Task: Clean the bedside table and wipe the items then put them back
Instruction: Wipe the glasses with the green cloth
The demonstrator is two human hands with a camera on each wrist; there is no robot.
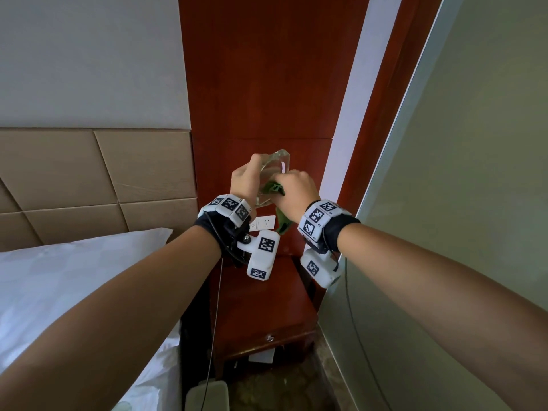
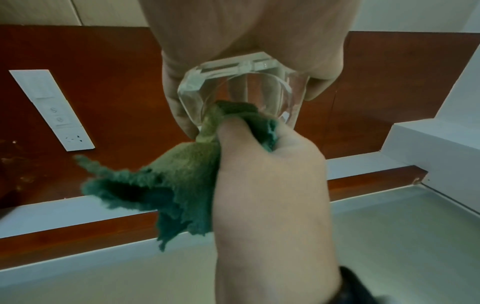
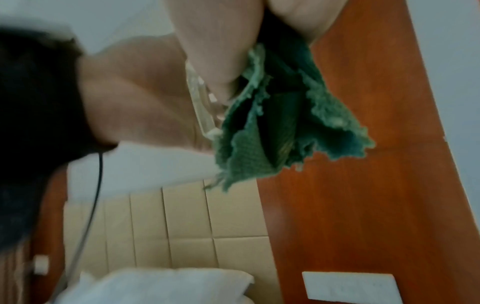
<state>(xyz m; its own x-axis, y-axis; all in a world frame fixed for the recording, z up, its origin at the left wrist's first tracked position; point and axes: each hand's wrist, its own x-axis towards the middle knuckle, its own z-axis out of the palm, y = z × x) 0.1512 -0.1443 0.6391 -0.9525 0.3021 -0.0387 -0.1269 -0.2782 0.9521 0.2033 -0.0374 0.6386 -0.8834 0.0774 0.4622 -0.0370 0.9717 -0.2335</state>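
Your left hand [image 1: 244, 180] grips the ashtray [image 1: 274, 167]; your right hand [image 1: 293, 188] pinches the cloth [image 2: 182, 174], wiping inside. Next, turn it and wipe the outside.

Soft, even room light, no hard shadows. Head view sharp w/ wide-angle bending at edges. Right wrist view smeared by motion blur; cloth [image 2: 182, 181] edges soft in left wrist view.
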